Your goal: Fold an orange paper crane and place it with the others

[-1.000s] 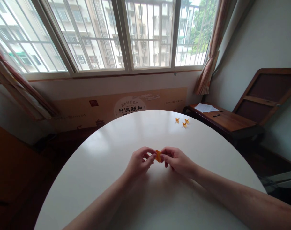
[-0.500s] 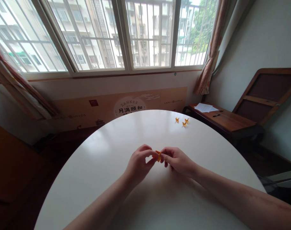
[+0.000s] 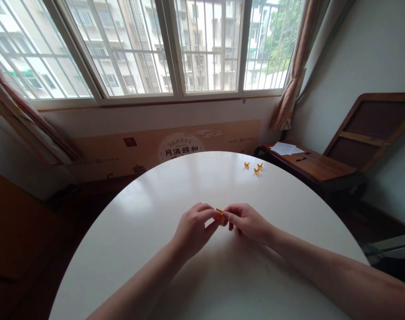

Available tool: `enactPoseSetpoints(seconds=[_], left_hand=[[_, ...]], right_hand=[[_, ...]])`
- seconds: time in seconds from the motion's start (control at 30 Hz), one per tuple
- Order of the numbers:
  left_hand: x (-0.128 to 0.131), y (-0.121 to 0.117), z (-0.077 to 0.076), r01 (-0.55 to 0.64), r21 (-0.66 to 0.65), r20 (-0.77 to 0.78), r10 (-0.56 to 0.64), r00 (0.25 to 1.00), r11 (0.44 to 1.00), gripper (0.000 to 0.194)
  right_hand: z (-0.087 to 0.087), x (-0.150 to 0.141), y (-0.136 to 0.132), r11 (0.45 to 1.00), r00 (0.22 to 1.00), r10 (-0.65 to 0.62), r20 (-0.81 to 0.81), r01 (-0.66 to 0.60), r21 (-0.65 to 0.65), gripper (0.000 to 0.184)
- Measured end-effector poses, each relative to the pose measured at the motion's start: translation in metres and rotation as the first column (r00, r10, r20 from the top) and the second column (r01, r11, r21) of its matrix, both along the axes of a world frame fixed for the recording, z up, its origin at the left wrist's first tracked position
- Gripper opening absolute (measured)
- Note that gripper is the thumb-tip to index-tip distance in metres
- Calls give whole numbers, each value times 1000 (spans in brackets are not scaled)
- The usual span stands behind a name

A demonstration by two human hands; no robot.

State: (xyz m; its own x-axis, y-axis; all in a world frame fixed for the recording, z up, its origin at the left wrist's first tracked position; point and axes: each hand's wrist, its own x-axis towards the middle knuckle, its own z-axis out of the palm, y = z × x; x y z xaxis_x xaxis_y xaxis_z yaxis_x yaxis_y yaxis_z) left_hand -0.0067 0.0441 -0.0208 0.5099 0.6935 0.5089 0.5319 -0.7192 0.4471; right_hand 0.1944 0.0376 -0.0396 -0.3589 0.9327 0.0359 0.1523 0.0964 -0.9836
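Note:
Between my two hands, just above the white round table (image 3: 149, 275), is a small piece of folded orange paper (image 3: 220, 216). My left hand (image 3: 195, 227) pinches its left side between thumb and forefinger. On the other side, the thumb and fingertips of my right hand (image 3: 247, 222) close on its right edge. Fingers cover much of the paper, so its full shape is hidden. Farther back to the right stand three little orange folded-paper birds: one on the left (image 3: 246, 165), one in front (image 3: 256, 171) and one on the right (image 3: 260, 166).
Beyond the table's right edge stands a wooden bench (image 3: 325, 167) bearing white papers (image 3: 283, 148) and a dark pen (image 3: 301, 159). A printed tan panel (image 3: 209, 138) lines the wall beneath the barred window (image 3: 209, 49). Curtains (image 3: 291, 98) hang at both sides.
My left thumb and forefinger have drawn closer together over the paper, and the gap between them has narrowed. My right hand stays nearly in place. The three paper birds have not moved.

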Motion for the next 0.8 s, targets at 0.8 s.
enactPoseSetpoints(seconds=[0.8], left_hand=[[3,4,-3,11,-134,82,0,997,991,11]], right_hand=[[4,1,0,1000,999,29,-19,-29,-1,33]])
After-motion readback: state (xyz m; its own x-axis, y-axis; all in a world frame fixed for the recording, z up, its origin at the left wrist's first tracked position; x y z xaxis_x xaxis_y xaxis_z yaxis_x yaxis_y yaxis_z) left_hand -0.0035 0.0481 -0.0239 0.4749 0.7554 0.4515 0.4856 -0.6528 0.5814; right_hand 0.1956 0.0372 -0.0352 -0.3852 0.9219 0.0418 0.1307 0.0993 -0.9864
